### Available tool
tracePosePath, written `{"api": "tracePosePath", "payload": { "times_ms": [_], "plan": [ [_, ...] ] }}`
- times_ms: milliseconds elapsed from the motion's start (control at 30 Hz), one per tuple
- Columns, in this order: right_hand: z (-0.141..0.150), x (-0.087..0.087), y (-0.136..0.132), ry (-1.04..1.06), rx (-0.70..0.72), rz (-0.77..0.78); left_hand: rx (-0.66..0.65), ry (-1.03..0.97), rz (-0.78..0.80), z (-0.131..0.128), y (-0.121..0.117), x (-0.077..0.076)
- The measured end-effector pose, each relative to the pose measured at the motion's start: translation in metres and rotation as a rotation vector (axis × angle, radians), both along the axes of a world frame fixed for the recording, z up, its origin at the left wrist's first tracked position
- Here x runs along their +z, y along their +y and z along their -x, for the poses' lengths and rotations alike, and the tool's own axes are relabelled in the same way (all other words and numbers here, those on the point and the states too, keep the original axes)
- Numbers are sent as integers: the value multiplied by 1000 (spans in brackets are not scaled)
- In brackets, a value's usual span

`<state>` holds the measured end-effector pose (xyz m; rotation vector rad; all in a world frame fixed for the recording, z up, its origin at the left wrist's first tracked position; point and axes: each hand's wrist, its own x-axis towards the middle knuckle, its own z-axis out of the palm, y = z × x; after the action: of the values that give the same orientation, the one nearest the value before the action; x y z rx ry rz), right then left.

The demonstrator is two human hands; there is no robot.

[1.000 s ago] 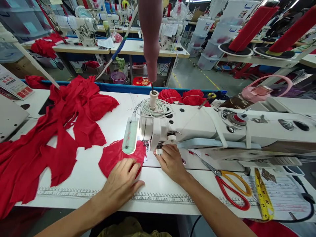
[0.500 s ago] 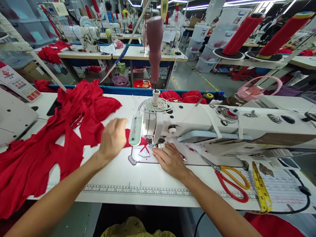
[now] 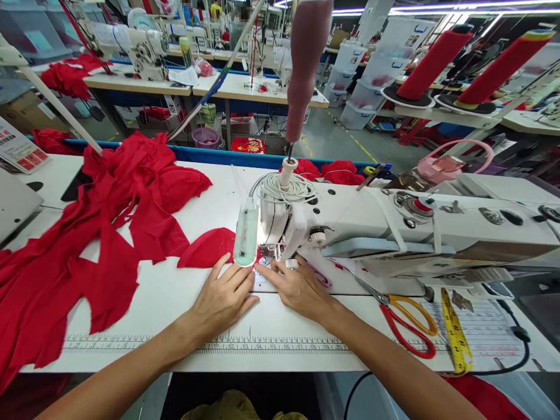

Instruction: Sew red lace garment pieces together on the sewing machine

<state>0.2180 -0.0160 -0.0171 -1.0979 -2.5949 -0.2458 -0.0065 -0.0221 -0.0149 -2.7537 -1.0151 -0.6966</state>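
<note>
A sewing machine stands before me, its clear guard hanging left of the needle area. A small red fabric piece with a curved edge lies beside the guard and runs behind it toward the presser foot. My left hand rests palm down with fingers stretched out, its fingertips at the fabric's lower edge and just below the guard. Close by, my right hand lies flat by the presser foot, index finger extended toward the fabric's front edge. A white ring-like band sits on one right finger.
Red cut fabric is heaped on the left. Scissors and a yellow tape measure lie at right by a written sheet. A printed ruler follows the table's front edge. Red thread cones stand behind.
My left hand, raised and blurred before, has come down and right onto the table by the guard. The red piece now shows its curved edge left of the guard. My right hand stays near the presser foot.
</note>
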Motion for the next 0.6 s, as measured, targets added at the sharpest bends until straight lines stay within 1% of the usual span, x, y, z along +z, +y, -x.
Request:
{"api": "tracePosePath", "payload": {
  "times_ms": [167, 333, 467, 600],
  "plan": [
    [7, -5, -1, -76, -54, -69, 17, -4, 6, 0, -2, -3],
    [8, -5, -5, -85, -107, -57, -6, -49, 53, 1, 1, -3],
    [9, -5, -6, -73, -115, -62, -15, -80, 62, 1, 3, -3],
    [11, -7, -7, -47, -118, -59, -15, -70, 62, 1, 2, -3]
  ]
}}
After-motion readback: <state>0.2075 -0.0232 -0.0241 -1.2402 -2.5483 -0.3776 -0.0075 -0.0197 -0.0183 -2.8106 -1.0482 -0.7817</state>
